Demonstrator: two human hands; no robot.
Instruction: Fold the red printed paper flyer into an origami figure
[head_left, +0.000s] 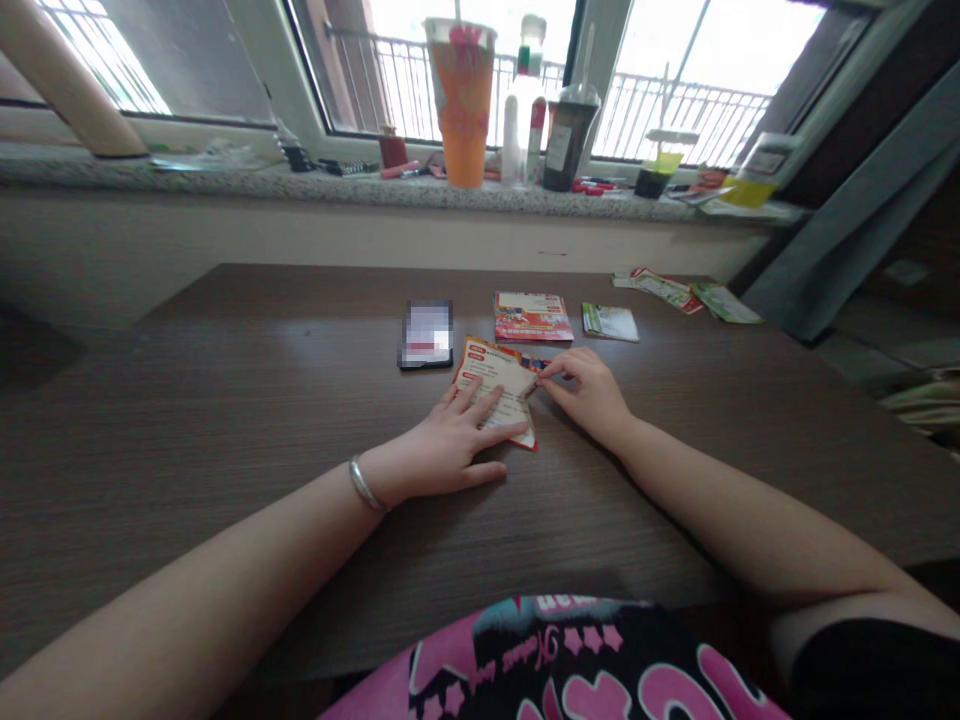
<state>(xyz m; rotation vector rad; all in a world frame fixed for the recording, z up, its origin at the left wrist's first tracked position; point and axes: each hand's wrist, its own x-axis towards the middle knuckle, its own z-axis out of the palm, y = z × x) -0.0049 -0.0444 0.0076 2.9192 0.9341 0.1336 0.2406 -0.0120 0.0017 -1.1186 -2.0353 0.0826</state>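
A printed paper leaflet (pixel 491 368) with a cream face and red-orange edges lies on the brown table, partly folded. My left hand (pixel 469 435) rests on it with spread fingers, pressing it against the tabletop; a silvery bangle is round the wrist. At the leaflet's right side, my right hand (pixel 589 392) pinches its edge or corner between thumb and fingertips, and the paper there is lifted or folded over. My left hand hides the leaflet's lower left part.
A phone (pixel 426 335) lies left of the leaflet. Behind it are a stack of red leaflets (pixel 533 318) and a green-white stack (pixel 610 322). More leaflets (pixel 667 290) lie at the far right. Cups, including an orange one (pixel 463 110), and bottles stand on the windowsill (pixel 360 190).
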